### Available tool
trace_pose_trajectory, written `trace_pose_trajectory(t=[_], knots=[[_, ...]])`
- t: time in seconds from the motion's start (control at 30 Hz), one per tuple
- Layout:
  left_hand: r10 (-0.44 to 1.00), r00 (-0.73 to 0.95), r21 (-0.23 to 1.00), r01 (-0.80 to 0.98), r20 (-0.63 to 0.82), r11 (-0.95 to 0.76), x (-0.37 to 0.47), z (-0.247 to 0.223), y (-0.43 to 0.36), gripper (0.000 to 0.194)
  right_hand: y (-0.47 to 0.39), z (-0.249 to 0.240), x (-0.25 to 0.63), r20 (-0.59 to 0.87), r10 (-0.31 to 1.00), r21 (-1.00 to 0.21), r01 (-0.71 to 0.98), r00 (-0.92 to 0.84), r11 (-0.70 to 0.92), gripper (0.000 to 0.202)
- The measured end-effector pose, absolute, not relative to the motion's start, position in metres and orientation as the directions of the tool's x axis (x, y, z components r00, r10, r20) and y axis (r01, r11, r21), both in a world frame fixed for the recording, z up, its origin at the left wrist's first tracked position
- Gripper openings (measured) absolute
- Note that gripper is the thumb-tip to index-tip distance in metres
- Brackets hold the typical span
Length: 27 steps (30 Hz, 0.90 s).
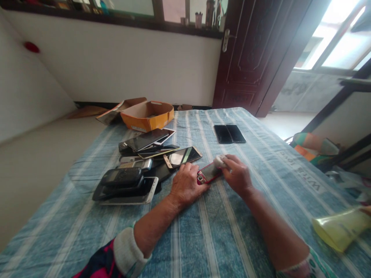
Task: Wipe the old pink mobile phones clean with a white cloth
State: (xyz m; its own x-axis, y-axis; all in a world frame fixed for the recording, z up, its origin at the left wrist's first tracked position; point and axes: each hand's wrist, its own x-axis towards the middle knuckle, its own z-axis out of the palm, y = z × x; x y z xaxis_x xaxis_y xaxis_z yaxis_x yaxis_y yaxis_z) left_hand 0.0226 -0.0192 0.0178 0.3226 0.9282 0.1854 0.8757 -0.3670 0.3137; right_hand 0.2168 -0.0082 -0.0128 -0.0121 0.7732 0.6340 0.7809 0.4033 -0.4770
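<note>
A small red mobile phone [207,173] with a grey screen and silver keys lies on the cloth in front of me. My left hand [187,182] grips its near end, thumb along the lower edge and fingers over the top. Pinched in my right hand [237,173] is a white wad of cloth or tissue [219,161], which touches the far end of the phone's screen. Just beyond my left hand lies a gold smartphone [185,156], at the edge of a heap of old phones [124,177].
An orange cardboard box [147,117] stands open behind the heap. Two black smartphones [230,134] lie side by side at the back right. A yellow translucent packet [339,229] is at the right edge. The table wears a blue striped cloth [185,239].
</note>
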Motion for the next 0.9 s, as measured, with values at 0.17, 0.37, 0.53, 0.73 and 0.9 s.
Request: trace_pose_trajectory(t=[0.17, 0.37, 0.53, 0.73, 0.9], knots=[[0.929, 0.337, 0.323, 0.872, 0.149, -0.368, 0.021, 0.019, -0.019, 0.030, -0.020, -0.014, 0.195, 0.561, 0.774, -0.259, 0.826, -0.293, 0.500, 0.024], [0.911, 0.367, 0.418, 0.809, 0.188, -0.413, 0.017, 0.012, -0.014, 0.024, -0.034, -0.013, 0.183, 0.544, 0.742, -0.281, 0.747, -0.393, 0.602, 0.025], [0.905, 0.382, 0.439, 0.791, 0.188, -0.426, 0.015, 0.010, -0.015, 0.021, -0.036, -0.016, 0.182, 0.564, 0.727, -0.272, 0.743, -0.392, 0.612, 0.028], [0.898, 0.406, 0.453, 0.777, 0.170, -0.437, 0.011, 0.011, -0.015, 0.034, -0.024, -0.026, 0.197, 0.623, 0.748, -0.211, 0.872, -0.228, 0.442, 0.026], [0.895, 0.390, 0.489, 0.751, 0.215, -0.444, 0.008, 0.006, -0.015, 0.034, -0.031, -0.024, 0.183, 0.620, 0.735, -0.172, 0.866, -0.274, 0.469, 0.030]])
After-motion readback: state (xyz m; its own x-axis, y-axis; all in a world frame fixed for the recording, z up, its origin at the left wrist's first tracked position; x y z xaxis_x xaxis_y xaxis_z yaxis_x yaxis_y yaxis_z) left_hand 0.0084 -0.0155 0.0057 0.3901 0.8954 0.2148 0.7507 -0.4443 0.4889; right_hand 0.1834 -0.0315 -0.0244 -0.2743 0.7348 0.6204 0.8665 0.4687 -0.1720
